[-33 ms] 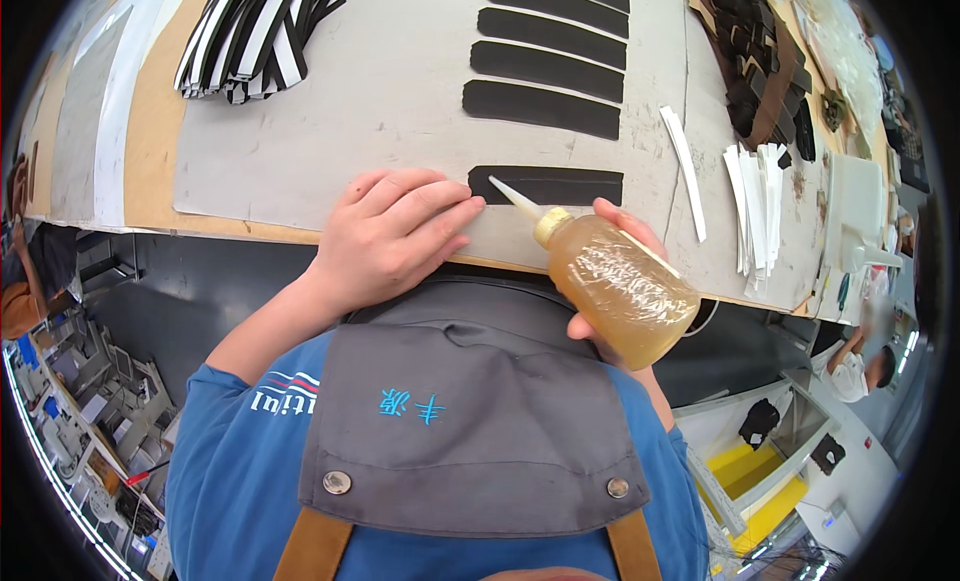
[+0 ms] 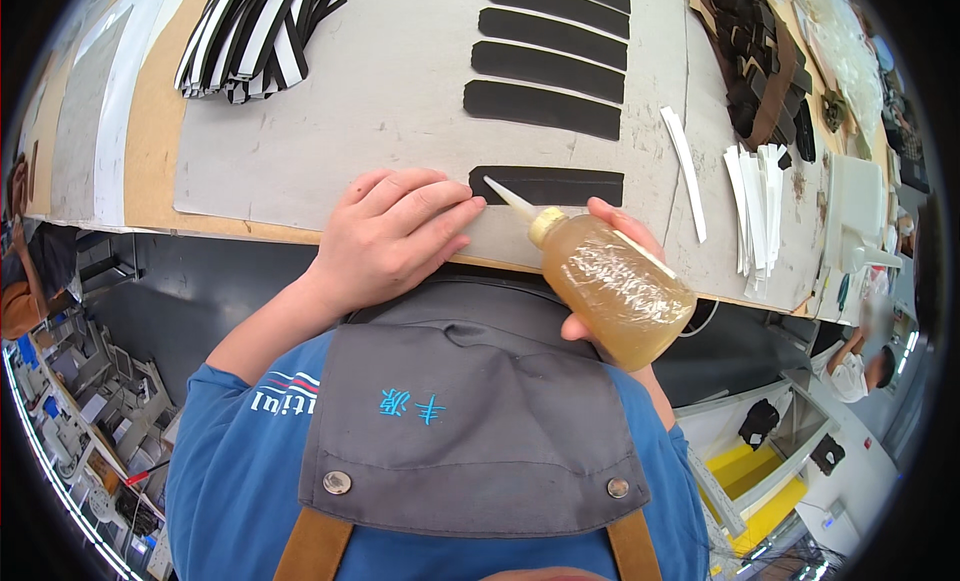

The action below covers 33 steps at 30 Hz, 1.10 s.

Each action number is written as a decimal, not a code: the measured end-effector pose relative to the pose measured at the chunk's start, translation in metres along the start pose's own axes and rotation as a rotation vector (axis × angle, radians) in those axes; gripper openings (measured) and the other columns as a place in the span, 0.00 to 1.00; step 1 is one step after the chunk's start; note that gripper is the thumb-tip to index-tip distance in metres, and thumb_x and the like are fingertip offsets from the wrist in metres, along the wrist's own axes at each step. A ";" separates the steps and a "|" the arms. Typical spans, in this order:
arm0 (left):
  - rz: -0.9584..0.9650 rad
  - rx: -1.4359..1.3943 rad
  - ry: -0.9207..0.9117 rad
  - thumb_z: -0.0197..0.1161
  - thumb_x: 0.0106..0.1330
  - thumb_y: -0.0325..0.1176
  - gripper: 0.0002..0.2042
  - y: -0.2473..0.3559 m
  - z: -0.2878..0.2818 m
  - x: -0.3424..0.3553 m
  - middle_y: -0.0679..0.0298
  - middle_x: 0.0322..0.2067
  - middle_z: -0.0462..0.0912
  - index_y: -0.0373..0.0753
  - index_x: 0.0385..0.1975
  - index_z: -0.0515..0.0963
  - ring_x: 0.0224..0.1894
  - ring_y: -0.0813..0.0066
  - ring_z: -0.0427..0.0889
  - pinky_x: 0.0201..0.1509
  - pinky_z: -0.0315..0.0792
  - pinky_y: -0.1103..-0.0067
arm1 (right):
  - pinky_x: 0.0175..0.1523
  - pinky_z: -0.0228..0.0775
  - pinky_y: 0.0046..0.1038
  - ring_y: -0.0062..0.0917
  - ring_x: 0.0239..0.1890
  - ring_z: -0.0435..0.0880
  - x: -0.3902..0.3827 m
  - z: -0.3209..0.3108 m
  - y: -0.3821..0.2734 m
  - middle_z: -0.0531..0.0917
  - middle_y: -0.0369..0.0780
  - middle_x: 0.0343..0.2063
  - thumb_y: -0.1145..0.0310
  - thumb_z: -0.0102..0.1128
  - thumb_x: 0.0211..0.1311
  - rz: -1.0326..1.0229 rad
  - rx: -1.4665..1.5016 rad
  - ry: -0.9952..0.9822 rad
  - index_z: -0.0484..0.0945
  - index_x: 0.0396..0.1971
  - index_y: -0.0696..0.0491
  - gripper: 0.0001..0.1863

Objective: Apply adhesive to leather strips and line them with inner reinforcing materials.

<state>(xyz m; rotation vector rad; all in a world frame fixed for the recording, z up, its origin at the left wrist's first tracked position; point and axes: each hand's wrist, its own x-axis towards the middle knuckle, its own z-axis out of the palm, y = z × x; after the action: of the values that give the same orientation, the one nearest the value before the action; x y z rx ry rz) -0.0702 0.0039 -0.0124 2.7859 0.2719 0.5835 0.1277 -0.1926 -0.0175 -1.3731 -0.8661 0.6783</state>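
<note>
My right hand (image 2: 628, 231) is wrapped round a squeeze bottle (image 2: 618, 286) of amber liquid, tilted with its pale pointed nozzle toward the upper left. The nozzle tip is at the left part of a black strip (image 2: 560, 188) lying near the table's front edge; whether it touches cannot be made out. A thin line runs lengthwise along this strip. My left hand (image 2: 400, 226) lies flat on the table with its fingers together, fingertips at the strip's left end. The bottle hides part of my right hand.
Several similar black strips (image 2: 545, 109) lie in a row farther back on the grey work mat (image 2: 330, 131). A bundle of black and white strips (image 2: 245, 41) is at the back left. White strips (image 2: 755, 206) and a dark brown pile (image 2: 755, 71) lie on the right.
The bottle in my right hand has shifted slightly left, carrying its nozzle tip closer to the strip's left end. My left hand stays in place.
</note>
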 end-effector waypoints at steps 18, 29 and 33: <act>0.040 -0.020 0.062 0.71 0.58 0.29 0.17 0.000 0.002 -0.002 0.68 0.48 0.83 0.44 0.49 0.86 0.49 0.68 0.83 0.51 0.74 0.73 | 0.38 0.85 0.21 0.30 0.53 0.84 -0.028 -0.041 -0.022 0.73 0.50 0.65 0.35 0.84 0.31 0.090 -0.090 0.429 0.62 0.70 0.59 0.68; 0.028 0.031 0.063 0.71 0.58 0.30 0.15 0.001 0.002 0.000 0.73 0.47 0.83 0.46 0.47 0.86 0.50 0.75 0.82 0.51 0.72 0.76 | 0.33 0.83 0.17 0.25 0.46 0.86 -0.028 -0.047 -0.021 0.72 0.48 0.67 0.35 0.84 0.32 0.138 -0.028 0.481 0.61 0.71 0.57 0.67; 0.030 0.031 0.072 0.72 0.58 0.30 0.16 0.001 0.002 0.001 0.74 0.47 0.83 0.47 0.47 0.86 0.50 0.76 0.82 0.49 0.72 0.77 | 0.34 0.83 0.17 0.25 0.46 0.86 -0.025 -0.033 -0.023 0.72 0.48 0.67 0.35 0.84 0.31 0.164 0.009 0.471 0.61 0.71 0.57 0.68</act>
<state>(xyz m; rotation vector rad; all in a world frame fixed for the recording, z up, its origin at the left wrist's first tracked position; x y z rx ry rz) -0.0683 0.0026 -0.0131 2.8071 0.2564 0.6931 0.1400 -0.2339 0.0026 -1.5237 -0.3791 0.4504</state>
